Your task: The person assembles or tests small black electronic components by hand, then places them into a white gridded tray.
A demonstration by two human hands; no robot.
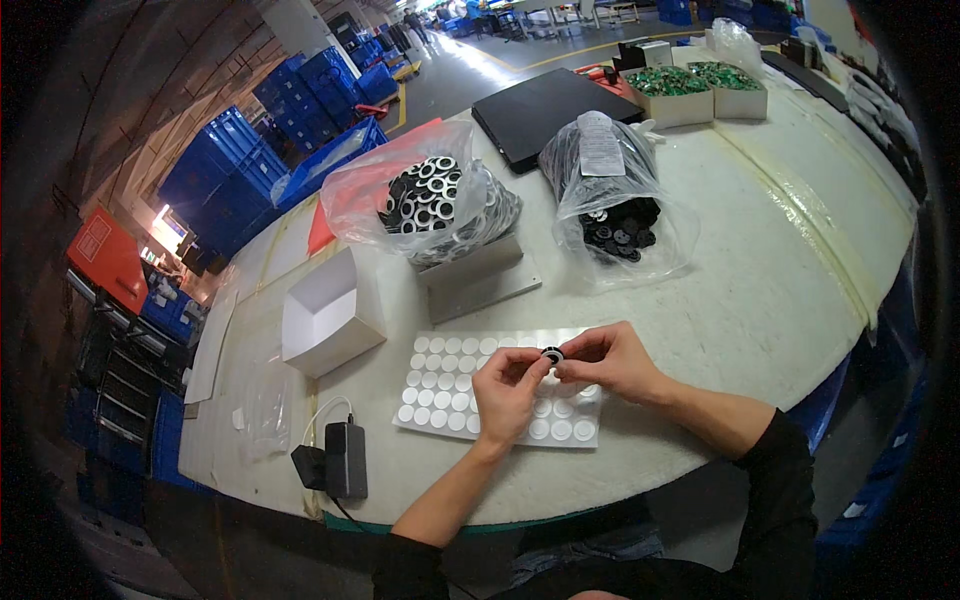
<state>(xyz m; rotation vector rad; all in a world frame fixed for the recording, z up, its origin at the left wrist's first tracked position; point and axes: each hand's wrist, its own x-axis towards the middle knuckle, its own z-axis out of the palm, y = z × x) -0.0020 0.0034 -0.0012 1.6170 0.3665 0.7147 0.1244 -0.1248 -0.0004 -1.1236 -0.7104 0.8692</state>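
Over a sheet of white round stickers (431, 380), my left hand (510, 392) and my right hand (622, 362) meet. Pinched between the fingertips of both is a small black round piece with a pale ring (552, 355). The fingers hide part of it. Beyond the hands, a clear plastic bag (350, 190) is full of black-and-white rings (428, 197). To its right, another clear bag (675, 240) lies with its mouth toward me, showing small black round parts (622, 232).
An open white box (352, 345) stands left of the sheet, with a black power adapter (346, 460) nearer me. Farther back are a flat black case (535, 115) and cartons of green circuit boards (680, 110). Blue crates (225, 165) are stacked beyond the table's left side.
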